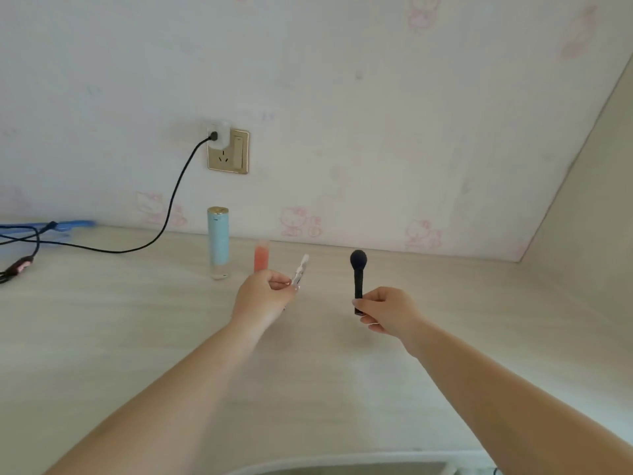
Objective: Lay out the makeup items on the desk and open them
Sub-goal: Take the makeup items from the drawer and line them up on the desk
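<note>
Left hand [263,296] pinches a slim white item [300,269], tilted, above the surface [137,320]. Right hand [387,311] holds a black brush [358,275] upright by its handle, head up. Blue tube [218,243] and pink tube [261,256] stand upright, near each other, by the wall. A black cable [178,190] runs from the socket [228,151] to the surface at left.

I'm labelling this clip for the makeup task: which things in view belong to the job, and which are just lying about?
Job:
- black brush, held in right hand
- white clip-like item, pinched by left hand
- blue tube, standing on the desk
- small pink bottle

Lying about:
- black cable
- wall socket
</note>
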Demonstrator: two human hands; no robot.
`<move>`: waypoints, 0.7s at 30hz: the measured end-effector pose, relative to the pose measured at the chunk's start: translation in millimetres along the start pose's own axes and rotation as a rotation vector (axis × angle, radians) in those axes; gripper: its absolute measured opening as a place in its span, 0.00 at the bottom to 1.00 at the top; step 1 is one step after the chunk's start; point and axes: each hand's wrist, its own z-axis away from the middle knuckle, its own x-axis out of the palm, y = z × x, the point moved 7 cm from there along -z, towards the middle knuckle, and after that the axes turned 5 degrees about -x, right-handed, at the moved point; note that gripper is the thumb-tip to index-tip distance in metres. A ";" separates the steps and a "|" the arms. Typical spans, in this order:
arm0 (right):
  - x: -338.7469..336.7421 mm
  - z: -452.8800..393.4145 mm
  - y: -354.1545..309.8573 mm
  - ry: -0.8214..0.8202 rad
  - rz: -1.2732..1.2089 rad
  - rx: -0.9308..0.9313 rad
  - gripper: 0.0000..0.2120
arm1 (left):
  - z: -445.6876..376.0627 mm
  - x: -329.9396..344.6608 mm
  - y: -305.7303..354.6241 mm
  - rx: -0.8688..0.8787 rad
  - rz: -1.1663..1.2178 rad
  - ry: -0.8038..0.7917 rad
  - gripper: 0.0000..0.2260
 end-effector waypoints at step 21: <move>27.1 -90.1 -7.9 0.026 0.480 -0.025 0.05 | -69.3 33.8 -1.6 -0.014 -0.529 0.113 0.03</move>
